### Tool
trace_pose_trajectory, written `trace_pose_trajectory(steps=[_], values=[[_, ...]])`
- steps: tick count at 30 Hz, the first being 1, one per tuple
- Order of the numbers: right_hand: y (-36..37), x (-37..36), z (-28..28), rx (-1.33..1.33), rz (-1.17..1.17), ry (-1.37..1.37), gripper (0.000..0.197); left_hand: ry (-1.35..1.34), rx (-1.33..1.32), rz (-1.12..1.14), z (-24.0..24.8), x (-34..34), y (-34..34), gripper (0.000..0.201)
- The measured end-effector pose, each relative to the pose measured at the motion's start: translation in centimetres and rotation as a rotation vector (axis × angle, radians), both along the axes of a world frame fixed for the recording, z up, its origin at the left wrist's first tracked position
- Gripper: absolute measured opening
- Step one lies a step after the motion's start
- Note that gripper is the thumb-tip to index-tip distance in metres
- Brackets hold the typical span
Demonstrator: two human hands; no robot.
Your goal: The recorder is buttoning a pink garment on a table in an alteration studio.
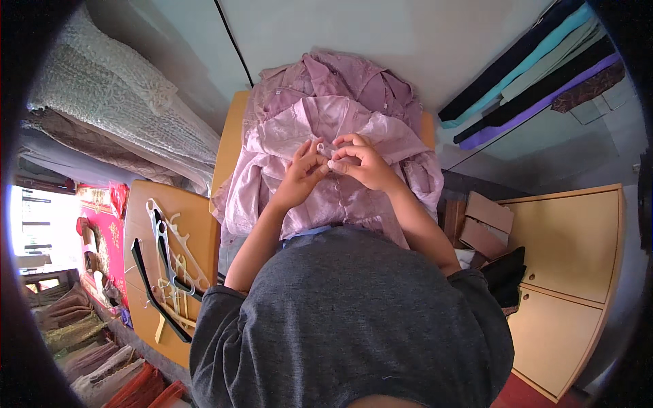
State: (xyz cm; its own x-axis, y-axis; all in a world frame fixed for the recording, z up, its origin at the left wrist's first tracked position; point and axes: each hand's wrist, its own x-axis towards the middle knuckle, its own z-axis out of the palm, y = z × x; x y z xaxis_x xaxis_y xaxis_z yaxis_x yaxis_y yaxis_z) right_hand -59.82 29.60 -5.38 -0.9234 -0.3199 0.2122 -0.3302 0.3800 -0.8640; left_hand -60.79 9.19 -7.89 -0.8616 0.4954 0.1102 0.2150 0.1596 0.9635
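Note:
A pink satin garment (306, 211) with long sleeves lies spread over the table in front of me. My left hand (301, 178) and my right hand (367, 166) meet above its upper middle. The fingers of both are bent into a pinch, tips close together. Between them shows a small whitish piece (322, 147), too small and too covered by the fingers to name. Behind this garment, a heap of mauve garments (367, 75) with lace parts lies at the table's far end.
Several white and black hangers (178, 255) lie on a wooden table (139, 224) at the left. White lace garments (115, 88) hang at the far left. Folded trousers and cloths (530, 75) hang at the far right. A wooden cabinet (564, 251) and brown boxes (488, 214) stand at right.

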Motion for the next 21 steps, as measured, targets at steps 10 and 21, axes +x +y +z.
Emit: trace_pose_trajectory(steps=[10,21], values=[[-0.6,0.7,1.8,0.284,-0.022,0.227,0.017,0.364,-0.342,0.086,1.6,0.8,0.0,0.01],[-3.5,2.3,1.6,0.327,-0.263,0.423,0.01,0.477,-0.512,0.318,3.4,2.3,0.7,0.011]])
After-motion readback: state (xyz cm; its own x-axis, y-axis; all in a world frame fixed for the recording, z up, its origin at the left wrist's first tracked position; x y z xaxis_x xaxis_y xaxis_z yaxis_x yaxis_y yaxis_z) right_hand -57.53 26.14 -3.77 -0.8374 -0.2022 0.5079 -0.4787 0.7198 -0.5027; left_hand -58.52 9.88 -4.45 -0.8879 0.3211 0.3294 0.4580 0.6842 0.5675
